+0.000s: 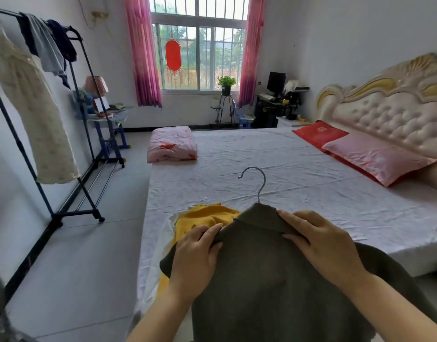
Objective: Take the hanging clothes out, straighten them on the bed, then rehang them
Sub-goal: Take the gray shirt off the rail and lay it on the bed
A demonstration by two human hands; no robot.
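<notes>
While L hand [200, 245] pinches one shoulder of the dark top [262, 280] and R hand [321, 245] grips the collar side, fingers curled over the cloth, the top sits on its hanger [258, 186], hook up, held over the near edge of the bed [298, 169]. Yellow top [207, 217] lies on the bed just beside, partly under it. Step looks like seating shoulders on hanger, so straightening prob nearly done. Next: one hand must shift to the hook, then turn left to the rack [87, 77], well apart

On the bed [274, 169] lie folded quilt [172, 144], pillow [375, 156], yellow garment [207, 217].
</notes>
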